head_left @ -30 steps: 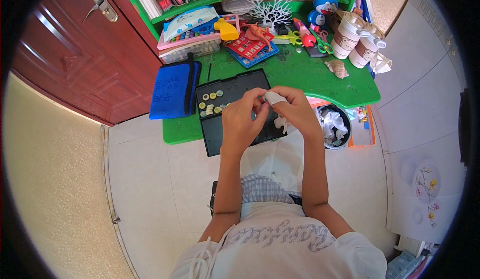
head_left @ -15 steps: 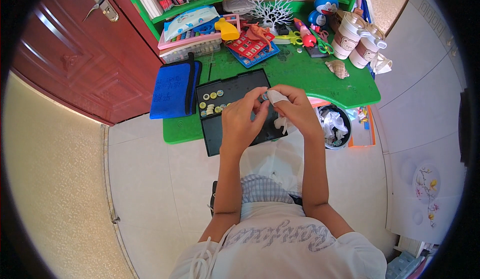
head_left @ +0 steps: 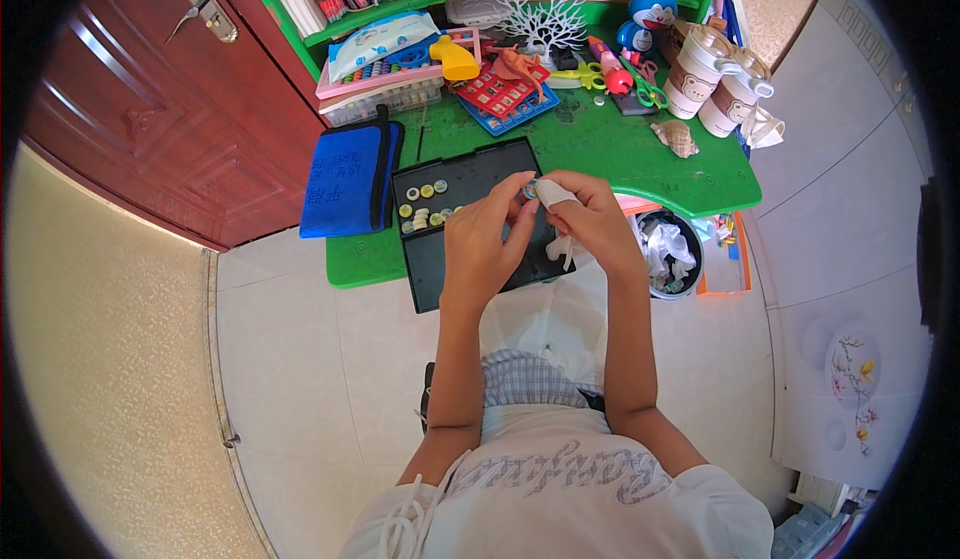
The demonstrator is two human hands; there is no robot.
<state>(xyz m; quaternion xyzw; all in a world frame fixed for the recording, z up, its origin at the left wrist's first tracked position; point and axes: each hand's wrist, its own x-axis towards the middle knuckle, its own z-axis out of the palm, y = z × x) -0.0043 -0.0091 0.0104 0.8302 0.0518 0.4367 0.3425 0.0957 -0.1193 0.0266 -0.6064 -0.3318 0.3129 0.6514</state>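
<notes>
Above a black folding case, my two hands meet. Between the fingertips of my left hand is a small round disc with a bluish face. My right hand pinches a white tissue against that disc; a loose end of the tissue hangs below the palm. Several more round discs, whitish and yellow-green, lie in the left part of the opened case, some leaning in a short row. My left hand hides part of them.
The case lies on a green desk, beside a blue zip pouch. Farther back are red and blue cards, scissors, a seashell and two lidded cups. A waste bin stands below the desk's right side.
The fingers have shifted slightly around the disc, and its bluish face shows a little more. The tissue has moved a little with my right fingers. Everything else stays in place.
</notes>
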